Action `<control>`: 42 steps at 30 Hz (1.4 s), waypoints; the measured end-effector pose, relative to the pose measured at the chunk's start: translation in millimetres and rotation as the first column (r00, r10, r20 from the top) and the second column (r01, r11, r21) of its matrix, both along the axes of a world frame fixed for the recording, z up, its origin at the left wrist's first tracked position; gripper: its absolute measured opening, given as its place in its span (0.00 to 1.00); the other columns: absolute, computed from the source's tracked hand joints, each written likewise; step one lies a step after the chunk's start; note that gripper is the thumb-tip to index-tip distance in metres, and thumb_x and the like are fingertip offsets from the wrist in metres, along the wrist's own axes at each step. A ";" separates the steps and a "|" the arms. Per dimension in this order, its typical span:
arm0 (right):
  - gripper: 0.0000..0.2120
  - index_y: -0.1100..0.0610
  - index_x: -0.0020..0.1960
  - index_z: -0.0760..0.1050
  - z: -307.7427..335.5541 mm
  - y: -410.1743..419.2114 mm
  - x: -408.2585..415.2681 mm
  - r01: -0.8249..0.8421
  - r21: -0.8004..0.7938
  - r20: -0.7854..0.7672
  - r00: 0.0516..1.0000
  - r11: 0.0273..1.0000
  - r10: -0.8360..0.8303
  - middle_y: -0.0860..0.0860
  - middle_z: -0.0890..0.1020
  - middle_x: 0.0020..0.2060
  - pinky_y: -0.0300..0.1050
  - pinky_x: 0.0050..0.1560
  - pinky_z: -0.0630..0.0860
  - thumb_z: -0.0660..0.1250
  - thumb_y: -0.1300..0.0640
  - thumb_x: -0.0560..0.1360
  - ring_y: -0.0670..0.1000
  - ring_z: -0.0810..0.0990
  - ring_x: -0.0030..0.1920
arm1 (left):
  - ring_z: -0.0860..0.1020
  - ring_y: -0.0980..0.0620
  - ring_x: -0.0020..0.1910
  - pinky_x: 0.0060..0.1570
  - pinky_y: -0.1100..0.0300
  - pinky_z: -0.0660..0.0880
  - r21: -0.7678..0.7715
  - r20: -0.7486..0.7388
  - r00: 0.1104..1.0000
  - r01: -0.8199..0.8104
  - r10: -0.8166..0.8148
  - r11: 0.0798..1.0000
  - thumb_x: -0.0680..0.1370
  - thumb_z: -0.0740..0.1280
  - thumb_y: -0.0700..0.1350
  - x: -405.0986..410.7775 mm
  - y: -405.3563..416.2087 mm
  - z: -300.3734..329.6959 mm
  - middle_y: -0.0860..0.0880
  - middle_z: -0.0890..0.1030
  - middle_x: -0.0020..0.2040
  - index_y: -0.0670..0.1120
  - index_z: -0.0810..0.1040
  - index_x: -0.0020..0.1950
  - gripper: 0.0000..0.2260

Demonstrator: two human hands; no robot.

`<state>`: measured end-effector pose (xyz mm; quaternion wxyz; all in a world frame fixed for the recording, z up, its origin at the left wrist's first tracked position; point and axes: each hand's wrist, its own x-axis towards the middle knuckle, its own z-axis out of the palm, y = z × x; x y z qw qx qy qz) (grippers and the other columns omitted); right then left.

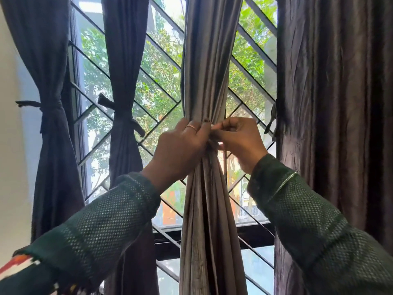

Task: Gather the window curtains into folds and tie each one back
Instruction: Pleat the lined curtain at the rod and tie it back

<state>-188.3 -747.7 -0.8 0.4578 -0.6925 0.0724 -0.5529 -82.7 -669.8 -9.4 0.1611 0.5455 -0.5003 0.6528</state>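
A grey curtain [207,67] hangs in the middle of the window, gathered into narrow folds at its waist. My left hand [180,147] grips that gathered waist from the left, fingers curled round the cloth. My right hand [240,138] meets it from the right and pinches a thin strip, apparently the tie, against the folds. The tie itself is mostly hidden between my fingers. Two dark curtains, the far left curtain [51,60] and the second curtain [125,60], are each cinched with a knotted tie [125,116].
A wide dark curtain [333,103] hangs loose at the right, a tie strip [272,119] dangling at its left edge. Behind the curtains is a diagonal metal window grille [161,86] with trees outside. A pale wall [10,145] borders the left.
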 end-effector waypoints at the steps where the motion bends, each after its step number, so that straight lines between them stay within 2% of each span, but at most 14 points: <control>1: 0.11 0.60 0.31 0.74 -3.8 0.6 1.5 0.002 0.015 0.015 1.000 1.000 -0.002 0.58 0.77 0.31 0.48 0.38 0.78 0.69 0.70 0.69 0.53 0.76 0.35 | 0.77 0.44 0.31 0.17 0.62 0.65 0.019 0.015 1.000 0.003 -0.003 1.000 0.63 0.77 0.43 3.1 -1.1 0.1 0.46 0.78 0.32 0.43 0.79 0.39 0.10; 5: 0.12 0.52 0.32 0.76 -23.3 5.1 13.0 0.163 0.061 0.131 0.977 0.985 -0.170 0.51 0.80 0.32 0.54 0.44 0.78 0.66 0.66 0.69 0.51 0.78 0.36 | 0.78 0.41 0.37 0.25 0.58 0.66 0.122 -0.133 0.990 0.061 -0.044 0.991 0.69 0.71 0.44 -6.7 2.0 4.1 0.44 0.78 0.35 0.43 0.79 0.41 0.06; 7: 0.11 0.50 0.33 0.74 -38.1 13.3 16.3 0.278 0.020 0.198 0.940 0.960 -0.277 0.50 0.80 0.35 0.45 0.45 0.76 0.67 0.65 0.69 0.46 0.77 0.38 | 0.77 0.40 0.46 0.34 0.56 0.65 0.214 -0.337 0.941 0.068 0.008 0.974 0.76 0.63 0.50 -7.4 0.1 8.4 0.42 0.78 0.43 0.43 0.79 0.47 0.11; 9: 0.13 0.48 0.36 0.73 -54.5 20.6 19.2 0.348 -0.028 0.224 0.916 0.937 -0.333 0.50 0.78 0.41 0.33 0.46 0.72 0.67 0.67 0.68 0.39 0.76 0.41 | 0.77 0.41 0.44 0.34 0.58 0.64 0.316 -0.524 0.852 0.178 0.015 0.932 0.76 0.63 0.52 -5.7 0.0 15.9 0.41 0.77 0.41 0.44 0.79 0.44 0.13; 11: 0.15 0.49 0.37 0.72 -68.3 21.2 25.0 0.287 -0.036 0.248 0.930 0.957 -0.270 0.53 0.77 0.46 0.36 0.48 0.75 0.68 0.69 0.68 0.41 0.78 0.46 | 0.74 0.49 0.34 0.28 0.62 0.65 0.370 -0.728 0.685 0.377 0.012 0.849 0.75 0.66 0.50 -4.4 1.4 20.8 0.47 0.75 0.31 0.43 0.77 0.35 0.13; 14: 0.14 0.50 0.39 0.73 -74.8 18.1 30.6 0.264 -0.092 0.246 0.940 0.960 -0.235 0.53 0.75 0.47 0.35 0.46 0.77 0.72 0.67 0.67 0.46 0.79 0.46 | 0.68 0.59 0.24 0.21 0.72 0.62 0.231 -0.946 0.324 0.664 0.004 0.711 0.75 0.66 0.37 -3.5 0.1 16.6 0.53 0.70 0.20 0.45 0.68 0.27 0.17; 18: 0.16 0.56 0.44 0.74 -76.0 13.7 32.1 0.381 -0.247 0.231 0.916 0.891 -0.328 0.50 0.72 0.45 0.23 0.44 0.70 0.76 0.67 0.62 0.32 0.74 0.44 | 0.65 0.55 0.29 0.27 0.63 0.61 0.166 -0.978 0.208 0.690 0.026 0.705 0.75 0.63 0.39 10.7 -4.6 6.2 0.50 0.68 0.29 0.45 0.69 0.29 0.14; 21: 0.15 0.59 0.48 0.77 -82.2 2.6 33.1 0.517 -0.389 0.218 0.856 0.762 -0.469 0.52 0.76 0.46 0.39 0.49 0.75 0.75 0.66 0.63 0.47 0.77 0.46 | 0.64 0.54 0.28 0.28 0.62 0.60 0.083 -0.992 0.123 0.739 -0.014 0.669 0.77 0.57 0.37 17.9 -7.6 3.3 0.48 0.70 0.29 0.44 0.69 0.31 0.14; 24: 0.12 0.57 0.48 0.79 -82.5 -2.3 27.2 0.575 -0.462 0.210 0.810 0.675 -0.547 0.53 0.82 0.41 0.48 0.43 0.77 0.73 0.64 0.65 0.56 0.80 0.41 | 0.65 0.53 0.27 0.27 0.62 0.64 -0.018 -0.998 0.027 0.790 -0.064 0.613 0.76 0.55 0.34 23.2 -9.6 1.9 0.45 0.71 0.29 0.38 0.73 0.34 0.12; 27: 0.12 0.52 0.40 0.80 -75.8 -9.7 20.4 0.496 -0.271 0.142 0.868 0.825 -0.476 0.46 0.82 0.34 0.42 0.40 0.79 0.75 0.67 0.64 0.45 0.80 0.35 | 0.71 0.52 0.31 0.29 0.65 0.72 -0.158 -0.987 -0.137 0.833 -0.080 0.531 0.76 0.57 0.32 32.6 -12.6 -2.6 0.40 0.74 0.35 0.27 0.75 0.46 0.10; 30: 0.15 0.52 0.34 0.78 -67.4 -17.7 11.7 0.258 0.016 0.058 0.964 0.966 -0.258 0.49 0.81 0.31 0.42 0.40 0.77 0.75 0.71 0.62 0.46 0.79 0.33 | 0.77 0.55 0.32 0.32 0.68 0.76 -0.310 -0.950 -0.293 0.838 -0.108 0.449 0.76 0.61 0.31 36.3 -15.6 -10.5 0.46 0.80 0.33 0.34 0.79 0.45 0.07; 33: 0.11 0.58 0.36 0.77 -63.3 -16.5 0.2 -0.009 0.205 0.084 0.996 0.979 -0.009 0.55 0.80 0.31 0.39 0.33 0.77 0.72 0.73 0.65 0.49 0.79 0.30 | 0.78 0.57 0.28 0.28 0.69 0.75 -0.451 -0.892 -0.410 0.769 -0.192 0.452 0.75 0.62 0.30 41.7 -21.4 -12.6 0.49 0.81 0.29 0.37 0.78 0.43 0.07; 39: 0.09 0.63 0.33 0.76 -66.4 -18.8 -13.9 -0.158 0.307 0.030 0.987 0.938 0.156 0.54 0.78 0.27 0.39 0.30 0.77 0.68 0.74 0.67 0.49 0.78 0.26 | 0.79 0.58 0.27 0.27 0.69 0.74 -0.516 -0.854 -0.340 0.650 -0.394 0.558 0.73 0.65 0.29 69.4 -30.1 -12.6 0.51 0.81 0.27 0.39 0.79 0.43 0.07; 42: 0.08 0.63 0.33 0.76 -68.1 -19.8 -12.5 -0.165 0.320 0.007 0.985 0.933 0.172 0.55 0.79 0.29 0.40 0.31 0.78 0.68 0.74 0.68 0.49 0.78 0.28 | 0.79 0.59 0.26 0.27 0.69 0.74 -0.565 -0.824 -0.363 0.596 -0.436 0.571 0.73 0.65 0.29 72.0 -38.3 -18.8 0.52 0.81 0.25 0.41 0.78 0.39 0.09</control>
